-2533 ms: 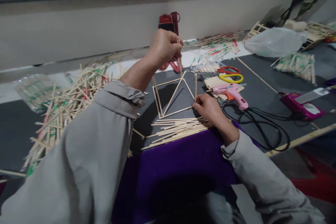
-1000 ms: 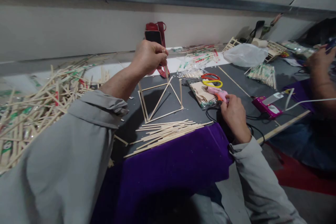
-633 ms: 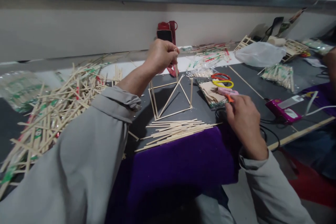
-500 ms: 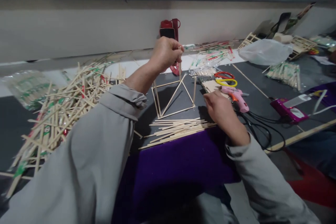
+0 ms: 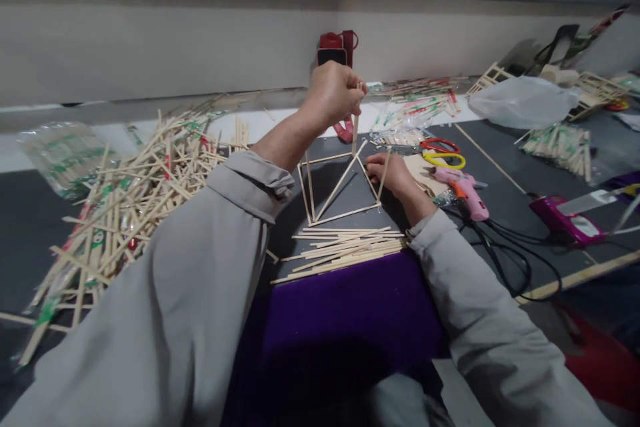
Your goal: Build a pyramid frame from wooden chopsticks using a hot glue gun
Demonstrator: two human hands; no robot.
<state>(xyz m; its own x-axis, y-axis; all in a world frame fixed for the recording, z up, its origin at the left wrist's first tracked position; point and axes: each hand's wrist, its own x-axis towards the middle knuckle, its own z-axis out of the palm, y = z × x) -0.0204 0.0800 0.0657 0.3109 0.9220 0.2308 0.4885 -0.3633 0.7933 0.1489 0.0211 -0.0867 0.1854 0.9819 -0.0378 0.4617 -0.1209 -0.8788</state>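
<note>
A frame of thin wooden sticks (image 5: pixel 345 214) stands on the dark table, with a square base, upright sticks and a slanting one. My left hand (image 5: pixel 336 92) is above its far right corner, fingers pinched round the top of an upright stick (image 5: pixel 355 133). Low behind the right-hand upright is my right hand (image 5: pixel 393 173), beside the frame's right side, fingers bent; whether anything is between them is too small to tell. Several loose sticks (image 5: pixel 345 250) lie in front of the frame, near the purple cloth (image 5: pixel 350 313).
At the left is a big heap of chopsticks (image 5: pixel 135 207) with wrappers. To the right are scissors (image 5: pixel 443 152), a pink glue gun (image 5: pixel 465 192), black cables (image 5: pixel 505 247) and a purple device (image 5: pixel 565 220). A red object (image 5: pixel 331 41) stands by the wall.
My right hand has moved from near the glue gun, forward and left, to the frame's right side. My left hand still pinches the upright stick. The view has shifted slightly.
</note>
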